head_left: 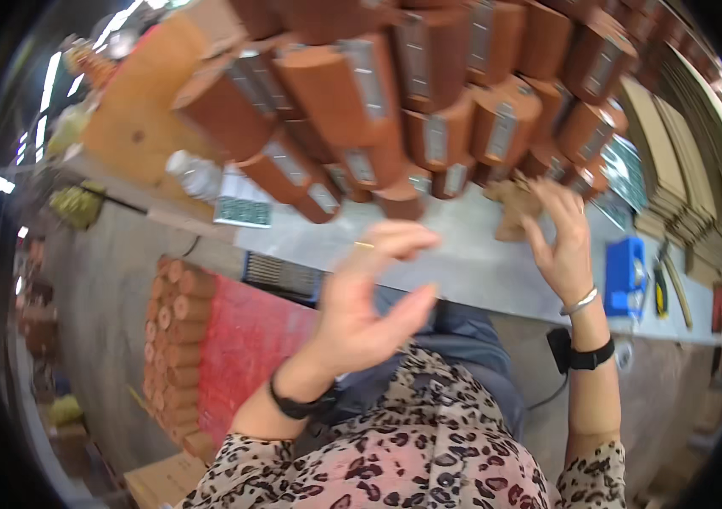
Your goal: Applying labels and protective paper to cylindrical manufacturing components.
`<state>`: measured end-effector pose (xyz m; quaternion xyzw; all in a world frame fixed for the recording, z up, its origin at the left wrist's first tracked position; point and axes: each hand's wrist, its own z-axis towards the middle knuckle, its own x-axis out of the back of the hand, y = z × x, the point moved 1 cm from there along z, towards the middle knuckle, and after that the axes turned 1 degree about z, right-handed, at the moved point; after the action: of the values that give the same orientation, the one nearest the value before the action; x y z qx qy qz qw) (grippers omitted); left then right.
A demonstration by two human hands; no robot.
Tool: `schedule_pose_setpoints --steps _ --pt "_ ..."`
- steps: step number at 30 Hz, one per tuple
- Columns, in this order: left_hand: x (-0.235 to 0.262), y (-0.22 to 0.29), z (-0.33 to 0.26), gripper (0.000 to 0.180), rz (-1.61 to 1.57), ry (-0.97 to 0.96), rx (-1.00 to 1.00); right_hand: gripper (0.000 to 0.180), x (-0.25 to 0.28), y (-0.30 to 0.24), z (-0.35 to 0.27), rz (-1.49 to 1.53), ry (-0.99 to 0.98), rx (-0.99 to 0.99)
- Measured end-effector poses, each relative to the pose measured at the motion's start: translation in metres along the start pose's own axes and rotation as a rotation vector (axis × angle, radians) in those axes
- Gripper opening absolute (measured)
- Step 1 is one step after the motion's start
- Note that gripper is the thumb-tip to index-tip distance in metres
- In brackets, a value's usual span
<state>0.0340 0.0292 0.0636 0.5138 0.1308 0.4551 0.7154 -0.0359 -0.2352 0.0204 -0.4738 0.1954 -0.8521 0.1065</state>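
Observation:
My left hand (pixel 369 297) is raised in front of the table's near edge, a little blurred. Its thumb and fingers are apart, and nothing is in it. On the right, my right hand (pixel 563 242) reaches over the grey tabletop (pixel 454 263) with its fingers stretched out. Its fingertips are beside a crumpled brown cloth or paper (pixel 513 208); whether they touch it I cannot tell. Just beyond both hands rises a stack of reddish-brown cylinders (pixel 437 136), several with a shiny metal strip along the side.
At right are a blue holder (pixel 624 276), a yellow-and-black hand tool (pixel 660 290) and stacked cardboard sheets (pixel 674 161). A clear plastic bottle (pixel 195 174) and a green-printed sheet (pixel 244 210) lie at left. More cylinders (pixel 176 339) are piled beside a red surface (pixel 250 335) below.

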Motion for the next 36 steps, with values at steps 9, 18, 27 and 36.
schedule_pose_setpoints --steps 9,18,27,36 --pt "0.009 -0.071 -0.056 0.036 0.129 0.139 0.213 0.031 -0.046 0.026 -0.017 0.140 -0.176 -0.018" --pt "0.134 -0.057 0.028 0.088 0.558 0.807 -0.072 0.042 -0.001 0.004 -0.087 0.080 -0.290 -0.085" --pt "0.148 -0.044 0.073 0.086 0.356 0.746 -0.006 0.051 0.004 0.002 -0.079 -0.057 -0.381 0.007" --pt "0.039 -0.037 -0.023 0.090 0.099 0.293 -0.066 0.031 -0.023 0.020 -0.084 0.117 -0.164 -0.044"
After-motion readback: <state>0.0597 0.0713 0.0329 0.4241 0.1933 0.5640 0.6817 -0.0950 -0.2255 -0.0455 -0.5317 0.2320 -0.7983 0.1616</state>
